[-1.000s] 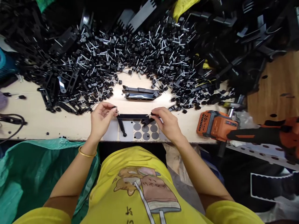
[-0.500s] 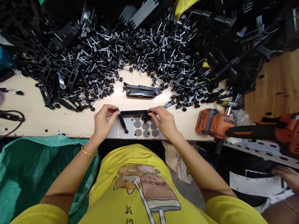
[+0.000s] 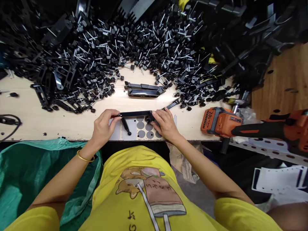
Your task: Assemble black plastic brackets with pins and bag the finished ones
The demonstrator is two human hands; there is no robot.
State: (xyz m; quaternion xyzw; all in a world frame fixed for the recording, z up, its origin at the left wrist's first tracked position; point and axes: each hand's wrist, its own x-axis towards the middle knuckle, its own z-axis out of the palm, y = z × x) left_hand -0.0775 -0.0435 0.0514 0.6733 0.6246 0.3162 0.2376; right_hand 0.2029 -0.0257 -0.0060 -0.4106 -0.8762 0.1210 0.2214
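Observation:
A long black plastic bar lies level between my hands, low over the near edge of the table. My left hand pinches its left end between thumb and fingertips. At the other end, my right hand has its fingers closed around the joint, partly hiding it. A shorter black arm hangs from the left end, slanting toward me. Beyond the bar, a folded black bracket assembly rests on the table. Beneath the hands is a pale sheet with grey round discs.
Heaped black knobs with metal pins spread across the back. Flat black slotted parts lie left. An orange cordless tool stands right, beside a metal-headed tool. A green sack hangs below the table edge at left.
My right hand's fingers have shifted from a fingertip pinch to a closer grip over the bar's right end. The view has shifted slightly. The other person's hand at right has left view.

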